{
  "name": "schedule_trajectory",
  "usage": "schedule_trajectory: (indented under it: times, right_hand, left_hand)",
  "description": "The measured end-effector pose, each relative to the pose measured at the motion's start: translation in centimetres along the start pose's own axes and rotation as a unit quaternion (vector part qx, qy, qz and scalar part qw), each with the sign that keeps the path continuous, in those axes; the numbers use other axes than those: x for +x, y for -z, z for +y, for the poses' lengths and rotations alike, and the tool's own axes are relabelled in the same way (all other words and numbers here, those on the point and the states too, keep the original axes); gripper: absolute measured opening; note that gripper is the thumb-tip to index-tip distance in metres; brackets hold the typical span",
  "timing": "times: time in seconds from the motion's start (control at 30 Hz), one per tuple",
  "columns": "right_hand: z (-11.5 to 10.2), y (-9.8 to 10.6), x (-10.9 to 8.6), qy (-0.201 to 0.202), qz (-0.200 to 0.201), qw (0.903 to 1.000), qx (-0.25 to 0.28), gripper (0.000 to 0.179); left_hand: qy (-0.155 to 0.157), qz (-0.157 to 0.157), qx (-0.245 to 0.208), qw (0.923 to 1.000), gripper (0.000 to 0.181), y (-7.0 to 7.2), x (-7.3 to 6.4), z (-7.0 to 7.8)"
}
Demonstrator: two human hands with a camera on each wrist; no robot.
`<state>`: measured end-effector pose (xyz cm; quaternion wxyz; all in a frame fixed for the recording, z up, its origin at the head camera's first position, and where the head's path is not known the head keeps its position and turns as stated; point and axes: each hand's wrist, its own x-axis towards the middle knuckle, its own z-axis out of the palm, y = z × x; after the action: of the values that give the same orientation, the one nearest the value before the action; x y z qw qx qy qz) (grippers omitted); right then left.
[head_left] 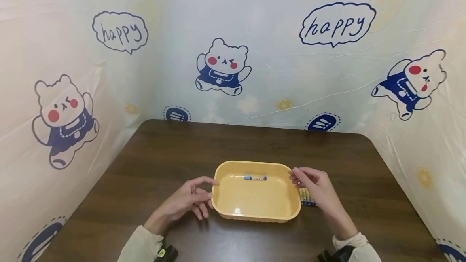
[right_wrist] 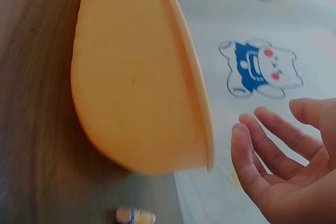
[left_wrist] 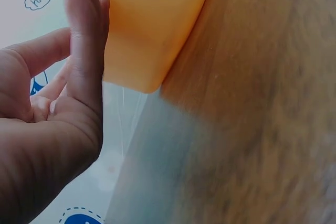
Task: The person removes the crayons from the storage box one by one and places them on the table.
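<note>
A yellow plastic basin [head_left: 256, 218] stands on the table in front of me. Inside it, near the back wall, lies one blue crayon [head_left: 255, 178]. My left hand [head_left: 183, 200] is at the basin's left end, its extended index finger and thumb touching the rim and wall there. My right hand [head_left: 320, 191] hovers by the back right corner with loosely bent fingers. In the right wrist view a gap shows between those fingers and the basin [right_wrist: 134, 77], and nothing is held. Several crayons [head_left: 307, 197] lie on the table beside the basin's right end, partly hidden by basin and hand.
The dark wooden table [head_left: 174, 148] has rounded far corners. A pale printed curtain [head_left: 273, 72] with bears and "happy" bubbles surrounds it on the back and both sides. Black wrist straps [head_left: 167, 253] sit at my sleeves.
</note>
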<state>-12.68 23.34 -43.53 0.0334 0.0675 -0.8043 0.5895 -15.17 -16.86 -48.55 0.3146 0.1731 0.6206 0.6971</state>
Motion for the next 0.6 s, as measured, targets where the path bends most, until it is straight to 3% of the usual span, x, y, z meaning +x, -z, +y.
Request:
schedule_trajectory:
  times: [0.3, 0.6]
  right_hand:
    - [-0.8, -3.5, 3.0, 0.015, -0.027, 0.9934, -0.11, 0.025]
    - [0.1, -6.6, 5.1, 0.029, -0.062, 0.9878, -0.139, 0.016]
  left_hand:
    - [0.013, 0.003, 0.009, 0.9999, 0.049, 0.0, 0.1, 0.1]
    - [0.007, -0.003, 0.005, 1.0, 0.048, 0.1, 0.1, -0.1]
